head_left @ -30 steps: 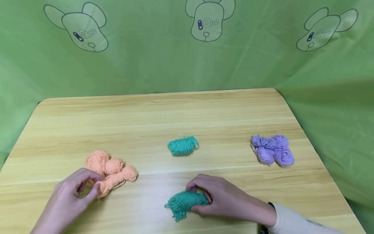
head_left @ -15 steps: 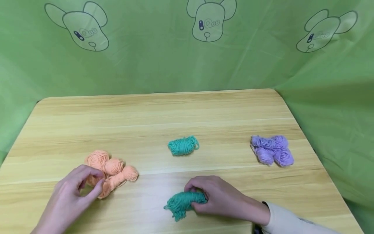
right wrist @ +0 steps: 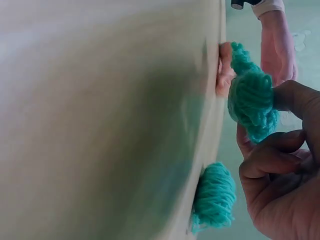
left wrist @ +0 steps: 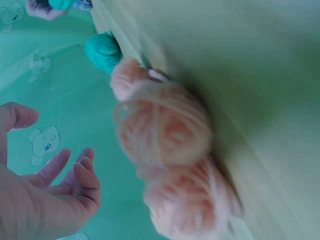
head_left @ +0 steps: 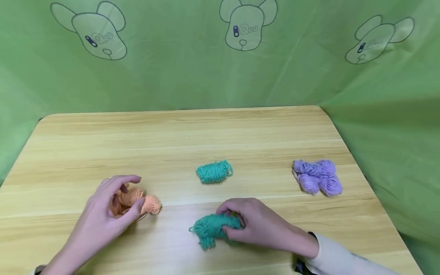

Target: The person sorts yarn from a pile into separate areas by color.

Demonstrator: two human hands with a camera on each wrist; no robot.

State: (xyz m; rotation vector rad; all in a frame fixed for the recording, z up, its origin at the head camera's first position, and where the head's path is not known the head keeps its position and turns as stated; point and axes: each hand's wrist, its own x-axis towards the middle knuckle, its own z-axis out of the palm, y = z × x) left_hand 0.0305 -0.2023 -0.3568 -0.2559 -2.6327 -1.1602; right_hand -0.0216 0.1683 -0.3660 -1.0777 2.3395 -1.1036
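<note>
A dark teal bundle of yarn point(head_left: 212, 228) is pinched between the thumb and fingers of my right hand point(head_left: 256, 225), near the table's front. In the right wrist view, that yarn bundle point(right wrist: 251, 102) hangs off the tabletop in the fingers. My left hand point(head_left: 104, 210) is over the peach yarn balls point(head_left: 151, 205) at the left, thumb and fingers spread apart. The left wrist view has the left hand point(left wrist: 50, 195) apart from the peach yarn point(left wrist: 165, 127), holding nothing. Part of the peach pile is hidden behind that hand in the head view.
A second teal yarn bundle point(head_left: 214, 172) lies at mid-table. Purple yarn balls point(head_left: 317, 177) sit together on the right. Green cloth point(head_left: 178, 76) with printed animal heads hangs behind the wooden table point(head_left: 172, 141) and down its right side.
My left hand has risen off the near peach yarn, moved right and forward, and spread its fingers. The right hand has raised the teal yarn bundle slightly and shifted it a little left.
</note>
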